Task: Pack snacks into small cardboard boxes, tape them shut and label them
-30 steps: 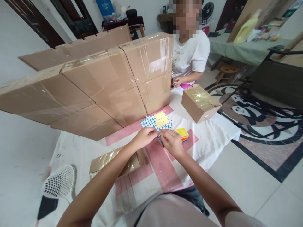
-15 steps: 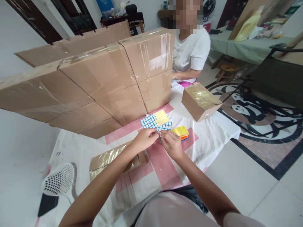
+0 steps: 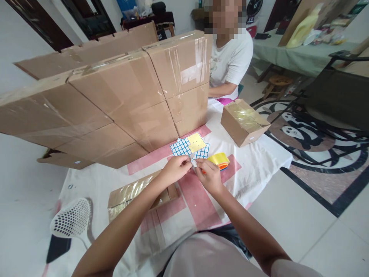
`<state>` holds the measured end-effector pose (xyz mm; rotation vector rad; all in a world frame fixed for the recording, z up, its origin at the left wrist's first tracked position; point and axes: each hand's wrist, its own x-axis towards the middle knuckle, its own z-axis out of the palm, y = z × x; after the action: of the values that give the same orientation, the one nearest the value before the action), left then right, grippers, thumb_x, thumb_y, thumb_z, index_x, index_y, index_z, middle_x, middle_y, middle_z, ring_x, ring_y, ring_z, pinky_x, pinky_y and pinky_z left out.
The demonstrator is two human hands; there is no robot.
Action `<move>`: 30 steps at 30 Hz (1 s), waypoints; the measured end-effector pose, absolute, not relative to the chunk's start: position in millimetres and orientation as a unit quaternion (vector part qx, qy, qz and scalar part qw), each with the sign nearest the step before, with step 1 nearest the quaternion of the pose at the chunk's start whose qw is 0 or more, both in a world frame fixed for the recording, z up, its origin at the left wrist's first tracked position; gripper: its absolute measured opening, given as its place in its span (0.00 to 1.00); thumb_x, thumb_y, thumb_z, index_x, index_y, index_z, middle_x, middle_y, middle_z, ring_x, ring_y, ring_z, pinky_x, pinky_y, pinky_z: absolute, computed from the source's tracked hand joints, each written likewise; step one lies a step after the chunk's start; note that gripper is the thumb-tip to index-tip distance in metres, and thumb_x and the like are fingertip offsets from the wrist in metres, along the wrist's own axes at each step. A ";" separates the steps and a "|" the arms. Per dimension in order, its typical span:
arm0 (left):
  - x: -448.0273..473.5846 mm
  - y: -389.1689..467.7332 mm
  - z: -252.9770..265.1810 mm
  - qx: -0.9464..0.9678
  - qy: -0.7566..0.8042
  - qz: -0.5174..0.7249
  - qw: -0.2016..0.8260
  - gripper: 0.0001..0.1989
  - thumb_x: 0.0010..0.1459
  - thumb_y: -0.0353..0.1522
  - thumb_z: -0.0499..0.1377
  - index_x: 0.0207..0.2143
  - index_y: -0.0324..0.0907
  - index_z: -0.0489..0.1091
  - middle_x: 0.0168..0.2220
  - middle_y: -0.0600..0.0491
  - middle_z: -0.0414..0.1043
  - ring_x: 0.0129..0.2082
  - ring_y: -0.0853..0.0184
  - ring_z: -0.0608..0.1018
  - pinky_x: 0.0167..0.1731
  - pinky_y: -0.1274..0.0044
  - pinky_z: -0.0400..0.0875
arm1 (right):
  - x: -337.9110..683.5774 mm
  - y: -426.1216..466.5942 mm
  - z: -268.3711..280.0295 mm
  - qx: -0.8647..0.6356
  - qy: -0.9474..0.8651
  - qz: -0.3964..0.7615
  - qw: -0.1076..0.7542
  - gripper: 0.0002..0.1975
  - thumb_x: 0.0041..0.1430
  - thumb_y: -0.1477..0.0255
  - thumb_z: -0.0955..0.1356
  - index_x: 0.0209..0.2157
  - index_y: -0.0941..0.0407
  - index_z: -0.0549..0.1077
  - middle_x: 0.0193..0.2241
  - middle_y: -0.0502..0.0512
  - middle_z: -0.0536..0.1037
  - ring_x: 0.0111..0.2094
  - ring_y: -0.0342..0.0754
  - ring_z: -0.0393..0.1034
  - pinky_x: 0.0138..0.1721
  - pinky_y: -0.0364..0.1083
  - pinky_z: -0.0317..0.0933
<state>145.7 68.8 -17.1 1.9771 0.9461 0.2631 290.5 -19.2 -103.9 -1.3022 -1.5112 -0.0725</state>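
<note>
One big brown cardboard wall (image 3: pixel 135 107), taped together, stands on one table with a white and pink cloth (image 3: pixel 255 161). One more long piece of cardboard (image 3: pixel 86 54) stands behind it. One other person (image 3: pixel 232 63) in a white shirt sits on the far side; the wall hides that person's hands.

On this side of the wall there are two brown boxes. The right box (image 3: pixel 243 119) has shiny tape over its top, so I can't see what is in it. The left box (image 3: pixel 135 192) is partly under the left arm. It has shiny tape too, and I can't tell what is inside.

One white scoop (image 3: pixel 70 217), full of holes, lies at the left edge.

Two bare hands are near the middle of the table. The left hand (image 3: pixel 176 169) and the right hand (image 3: pixel 210 175) are close together, each with its fingers pinched. Between their fingertips they hold one small pale bit (image 3: pixel 193 161), too blurry to name.

Just beside the right hand is one folded bundle of bands (image 3: pixel 219 159), yellow, orange and blue. Just past the hands lie some flat cards: one yellow card (image 3: pixel 197 142) on top, and blue-and-white ones (image 3: pixel 180 147) under it. I can't count those.
</note>
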 end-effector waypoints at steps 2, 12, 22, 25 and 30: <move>144.4 68.1 -17.3 0.803 0.374 0.110 0.450 0.09 0.60 0.35 0.54 0.26 0.44 0.65 0.25 0.58 0.71 0.27 0.68 0.73 0.29 0.76 0.62 | 290.1 -19.8 -103.1 -0.549 -0.630 -0.033 0.548 0.09 0.65 0.80 0.65 0.33 0.52 0.71 0.37 0.57 0.83 0.40 0.50 0.80 0.39 0.49 0.74; 140.7 65.9 -26.4 0.825 0.359 0.116 0.420 0.12 0.60 0.34 0.53 0.23 0.44 0.58 0.23 0.59 0.63 0.26 0.69 0.67 0.28 0.76 0.58 | 289.7 -23.2 -100.9 -0.546 -0.617 0.001 0.568 0.09 0.63 0.81 0.65 0.34 0.52 0.71 0.37 0.57 0.82 0.40 0.50 0.79 0.40 0.50 0.74; 144.8 94.3 -32.5 0.835 0.392 0.137 0.360 0.11 0.60 0.34 0.54 0.24 0.43 0.62 0.25 0.57 0.67 0.29 0.68 0.70 0.30 0.76 0.59 | 290.2 -30.6 -86.2 -0.577 -0.488 0.163 0.634 0.02 0.61 0.74 0.67 0.34 0.53 0.70 0.36 0.56 0.80 0.33 0.48 0.75 0.32 0.47 0.68; 162.8 126.8 -41.3 0.839 0.394 0.105 0.360 0.13 0.63 0.36 0.55 0.26 0.42 0.68 0.26 0.57 0.69 0.30 0.68 0.72 0.31 0.76 0.62 | 289.3 -30.3 -81.0 -0.566 -0.432 0.285 0.641 0.06 0.65 0.67 0.67 0.34 0.53 0.70 0.27 0.50 0.76 0.24 0.44 0.68 0.25 0.44 0.63; 191.9 177.0 -63.6 0.832 0.416 0.005 0.367 0.14 0.67 0.40 0.58 0.44 0.38 0.73 0.40 0.51 0.76 0.36 0.67 0.78 0.37 0.72 0.75 | 290.8 -27.2 -78.5 -0.547 -0.393 0.349 0.652 0.12 0.65 0.62 0.67 0.31 0.54 0.69 0.24 0.48 0.72 0.21 0.42 0.63 0.23 0.42 0.59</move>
<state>191.9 177.0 -63.6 2.1375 1.0700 0.0129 290.8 -27.2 -78.5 -1.2412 -0.8927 0.7932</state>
